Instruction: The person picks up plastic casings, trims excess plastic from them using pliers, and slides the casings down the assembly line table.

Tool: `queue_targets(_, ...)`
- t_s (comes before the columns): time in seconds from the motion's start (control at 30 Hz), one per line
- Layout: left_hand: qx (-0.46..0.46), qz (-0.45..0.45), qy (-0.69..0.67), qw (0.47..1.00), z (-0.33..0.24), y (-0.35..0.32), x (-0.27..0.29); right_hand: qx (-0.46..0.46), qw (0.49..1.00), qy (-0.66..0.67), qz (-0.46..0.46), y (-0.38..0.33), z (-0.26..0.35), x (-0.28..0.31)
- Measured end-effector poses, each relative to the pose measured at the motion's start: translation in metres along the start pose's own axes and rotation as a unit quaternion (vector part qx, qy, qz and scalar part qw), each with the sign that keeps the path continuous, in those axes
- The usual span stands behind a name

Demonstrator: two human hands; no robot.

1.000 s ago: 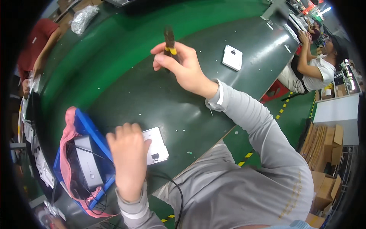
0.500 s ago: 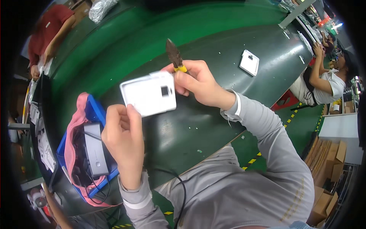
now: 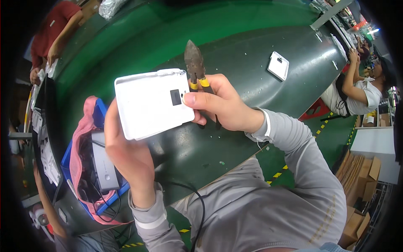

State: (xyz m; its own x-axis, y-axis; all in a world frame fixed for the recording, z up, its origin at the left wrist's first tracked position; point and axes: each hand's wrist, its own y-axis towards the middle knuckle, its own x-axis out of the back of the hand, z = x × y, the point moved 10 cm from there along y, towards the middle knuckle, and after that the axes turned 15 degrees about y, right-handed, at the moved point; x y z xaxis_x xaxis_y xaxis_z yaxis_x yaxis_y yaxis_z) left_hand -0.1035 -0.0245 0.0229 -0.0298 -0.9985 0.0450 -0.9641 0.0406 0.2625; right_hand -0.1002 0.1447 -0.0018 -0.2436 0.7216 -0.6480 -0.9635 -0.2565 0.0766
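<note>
A white square plastic casing (image 3: 147, 105), with a small dark rectangular window near its right side, is held up over the dark green table. My left hand (image 3: 130, 157) grips it from the left and underneath, its fingertips hidden behind the casing. At the right edge, my right hand (image 3: 228, 103) presses its thumb on the casing beside the window. That same hand also holds pliers (image 3: 194, 61) with dark pointed jaws and yellow bands, jaws pointing away from me. A similar white casing (image 3: 278, 66) lies farther off to the right on the table.
A blue bin (image 3: 66, 161) at left holds a grey box-shaped device (image 3: 105, 164) and a pink strap (image 3: 79, 136). A black cable (image 3: 197, 197) runs past the table edge. White parts (image 3: 50, 166) lie in a dark tray far left. People work on both sides.
The casing has come closer and shifted left, turned more face-up. My left hand has slid behind it. My right thumb now presses on it, and the pliers have turned to show both yellow bands.
</note>
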Motion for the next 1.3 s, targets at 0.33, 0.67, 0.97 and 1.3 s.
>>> queue_targets(0.33, 0.012, 0.041, -0.120, 0.992, 0.003, -0.006, -0.006, -0.019, 1.000, 0.023, -0.003, -0.004, -0.003, -0.001)
queue_targets(0.67, 0.189, 0.336, -0.228, 0.894, 0.007, -0.025, -0.067, 0.097, 0.906, -0.370, 0.182, -0.003, 0.034, -0.031)
queue_targets(0.97, 0.271, 0.245, -0.340, 0.867, 0.013, -0.015, -0.055, 0.162, 0.953, -0.248, 0.063, 0.017, 0.019, 0.021)
queue_targets(1.3, 0.215, 0.243, -0.284, 0.902, 0.009, -0.008, -0.045, 0.069, 0.967, -0.246, 0.011, 0.018, 0.018, 0.019)
